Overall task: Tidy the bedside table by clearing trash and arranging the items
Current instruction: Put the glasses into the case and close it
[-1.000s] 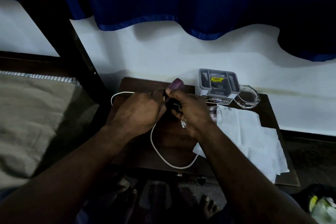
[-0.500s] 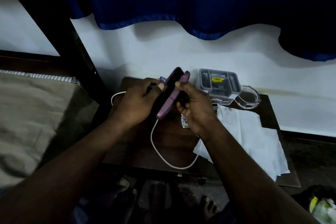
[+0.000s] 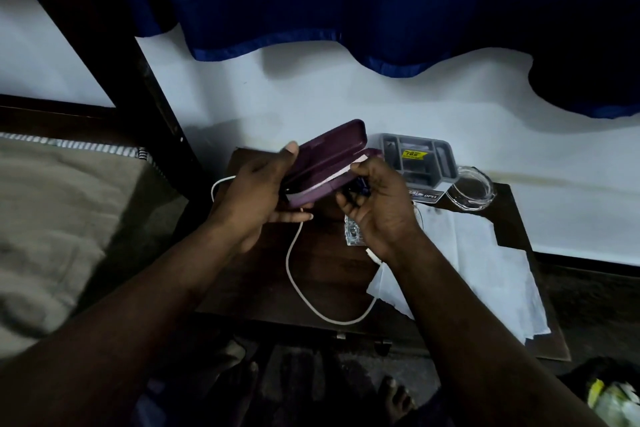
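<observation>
A purple hard case (image 3: 329,158) hangs open above the dark wooden bedside table (image 3: 332,274). My left hand (image 3: 263,194) grips its left end, thumb on the lid. My right hand (image 3: 375,206) is curled round a small dark object (image 3: 356,189) just beside the case's lower half. A white cable (image 3: 294,274) loops across the tabletop below both hands. A small clear glass piece (image 3: 353,230) stands under my right wrist.
A grey box with a yellow label (image 3: 417,158) and a glass ashtray (image 3: 471,187) stand at the table's back right. White paper (image 3: 478,274) covers the right side. A bed (image 3: 52,218) lies to the left, a bag with trash (image 3: 613,395) at bottom right.
The purple case was lifted off the table and opened; its lid now stands apart. My right hand has drawn back to the case's right with the dark object.
</observation>
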